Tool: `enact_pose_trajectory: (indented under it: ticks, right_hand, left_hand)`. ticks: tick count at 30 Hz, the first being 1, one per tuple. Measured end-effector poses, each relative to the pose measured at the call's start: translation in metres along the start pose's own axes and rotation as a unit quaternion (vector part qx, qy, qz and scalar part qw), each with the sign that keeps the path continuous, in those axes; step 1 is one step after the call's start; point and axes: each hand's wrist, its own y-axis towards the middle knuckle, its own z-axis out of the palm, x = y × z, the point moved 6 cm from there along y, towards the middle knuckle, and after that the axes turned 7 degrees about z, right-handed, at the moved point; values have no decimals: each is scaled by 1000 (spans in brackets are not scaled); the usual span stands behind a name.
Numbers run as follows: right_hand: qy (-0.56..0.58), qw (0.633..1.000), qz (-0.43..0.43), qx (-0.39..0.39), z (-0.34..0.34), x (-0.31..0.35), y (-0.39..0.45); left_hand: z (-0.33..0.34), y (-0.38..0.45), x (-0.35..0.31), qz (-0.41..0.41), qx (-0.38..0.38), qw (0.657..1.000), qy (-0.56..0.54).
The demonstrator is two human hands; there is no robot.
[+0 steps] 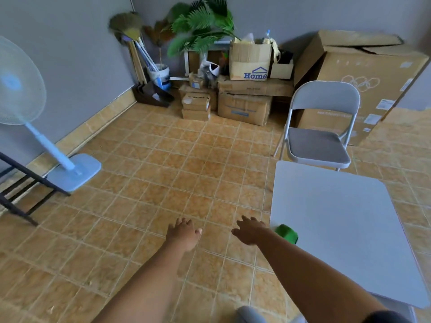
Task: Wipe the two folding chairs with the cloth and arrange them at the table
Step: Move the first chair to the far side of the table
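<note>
One grey folding chair (319,127) stands unfolded at the far side of the white square table (345,229), facing it. A green cloth (287,232) lies crumpled on the table's near left corner. My right hand (250,230) hovers just left of the cloth, fingers spread, holding nothing. Over the tiled floor further left, my left hand (184,233) is stretched out empty, fingers loosely apart. A rounded grey shape (250,314) shows at the bottom edge beside the table; I cannot tell if it belongs to a second chair.
A standing fan (21,89) on its base and a dark metal frame (21,183) are at the left wall. Stacked cardboard boxes (245,96), a large box (359,85), a plant (203,26) and brooms (133,38) fill the back. The tiled floor stretches between them and me.
</note>
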Motion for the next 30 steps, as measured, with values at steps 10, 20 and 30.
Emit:
enact_pose_trajectory:
  ticks: [10, 20, 30]
  right_hand:
    - [-9, 1000, 9, 4, -130, 9, 176]
    - [-19, 999, 26, 31, -273, -19, 330]
    - [38, 995, 78, 39, -388, -40, 495]
  left_hand:
    - [-119, 184, 28, 34, 9, 999, 12]
    - [-255, 350, 30, 52, 15, 998, 16]
    - [-379, 547, 66, 63, 40, 996, 53]
